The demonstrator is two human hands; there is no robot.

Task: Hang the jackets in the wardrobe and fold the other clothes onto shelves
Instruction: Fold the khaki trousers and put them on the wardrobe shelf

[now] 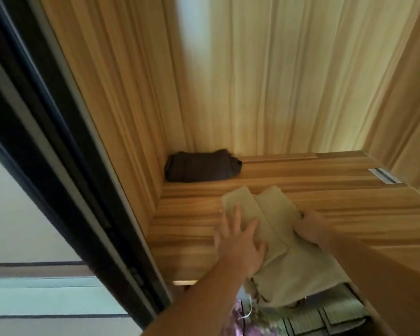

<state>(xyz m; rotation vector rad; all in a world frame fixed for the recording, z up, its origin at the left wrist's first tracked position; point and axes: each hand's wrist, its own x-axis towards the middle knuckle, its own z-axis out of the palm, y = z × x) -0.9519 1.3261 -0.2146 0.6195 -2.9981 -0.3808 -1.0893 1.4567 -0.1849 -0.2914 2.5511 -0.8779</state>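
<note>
Head view, lower centre of frame: left hand (240, 241) flat with fingers spread wide, pressing on folded beige garment (272, 229); right hand (309, 227) at its right edge, fingers curled under the fabric, gripping it. Garment soft, matte, folded in two long panels, lying on striped wooden shelf (325, 190), near end overhanging the front edge. One dark brown folded garment (199, 167), lumpy, in back left corner of shelf at mid-frame; one small metal fitting (384, 175) at right; two bare forearms from lower edge.
</note>
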